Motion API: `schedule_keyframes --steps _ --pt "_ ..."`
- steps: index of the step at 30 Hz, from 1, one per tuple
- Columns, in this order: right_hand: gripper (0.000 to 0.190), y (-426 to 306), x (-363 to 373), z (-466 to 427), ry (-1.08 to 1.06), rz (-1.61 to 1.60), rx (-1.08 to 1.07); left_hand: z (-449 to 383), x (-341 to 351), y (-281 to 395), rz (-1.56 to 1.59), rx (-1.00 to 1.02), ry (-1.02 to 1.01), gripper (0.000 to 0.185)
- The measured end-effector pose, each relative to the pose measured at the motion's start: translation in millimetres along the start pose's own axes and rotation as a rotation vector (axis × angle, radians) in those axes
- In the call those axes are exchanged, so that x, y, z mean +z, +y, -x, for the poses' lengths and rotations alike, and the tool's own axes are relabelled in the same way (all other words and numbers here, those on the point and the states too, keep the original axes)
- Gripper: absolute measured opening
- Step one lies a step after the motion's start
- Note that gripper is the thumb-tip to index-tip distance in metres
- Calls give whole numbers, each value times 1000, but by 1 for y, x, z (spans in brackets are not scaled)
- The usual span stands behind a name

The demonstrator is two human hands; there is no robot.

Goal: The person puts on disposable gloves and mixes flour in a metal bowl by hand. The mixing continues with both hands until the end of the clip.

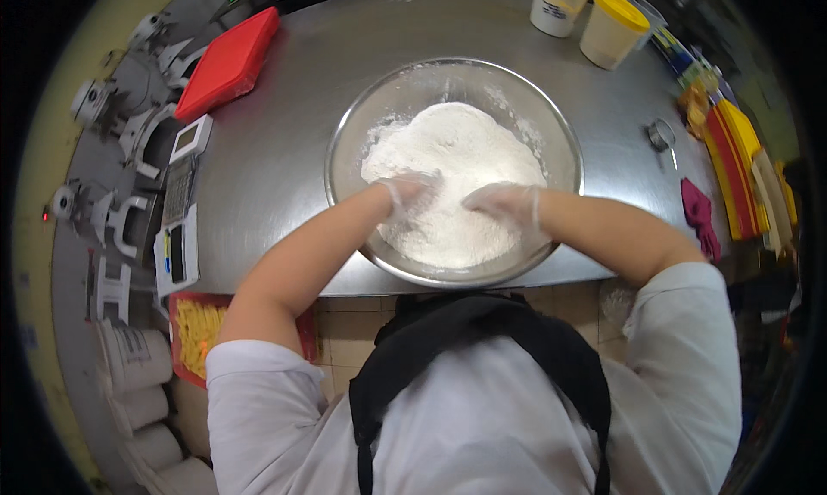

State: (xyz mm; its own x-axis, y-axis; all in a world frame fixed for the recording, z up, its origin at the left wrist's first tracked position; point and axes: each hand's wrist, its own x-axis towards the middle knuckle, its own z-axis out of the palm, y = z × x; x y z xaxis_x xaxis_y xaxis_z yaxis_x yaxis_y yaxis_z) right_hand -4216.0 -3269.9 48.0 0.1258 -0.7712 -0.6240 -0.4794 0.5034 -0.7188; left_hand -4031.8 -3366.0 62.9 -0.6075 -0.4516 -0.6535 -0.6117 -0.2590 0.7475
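A wide stainless steel bowl sits near the front edge of the steel table, holding a large heap of white flour-like powder. My left hand, in a clear plastic glove, reaches into the left of the heap. Its fingers are blurred and partly sunk in powder. Across from it, my right hand, gloved the same way, dips into the powder from the right. The right fingertips point inward and are partly hidden. Whether either hand grips any powder is not visible. Powder also clings to the bowl's inner wall.
At the left stand a red lidded box, a calculator and a phone. Yellow-lidded tubs are at the back right. A small metal cup with a handle and a magenta cloth lie on the right.
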Motion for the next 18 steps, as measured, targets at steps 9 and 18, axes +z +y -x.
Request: schedule_keyframes --steps 9,18 --pt "29 -78 8 -1 291 -301 -477 -37 -41 1 85 441 288 38" --pt "32 -61 15 10 -38 503 -630 -37 -65 12 -203 355 293 38"
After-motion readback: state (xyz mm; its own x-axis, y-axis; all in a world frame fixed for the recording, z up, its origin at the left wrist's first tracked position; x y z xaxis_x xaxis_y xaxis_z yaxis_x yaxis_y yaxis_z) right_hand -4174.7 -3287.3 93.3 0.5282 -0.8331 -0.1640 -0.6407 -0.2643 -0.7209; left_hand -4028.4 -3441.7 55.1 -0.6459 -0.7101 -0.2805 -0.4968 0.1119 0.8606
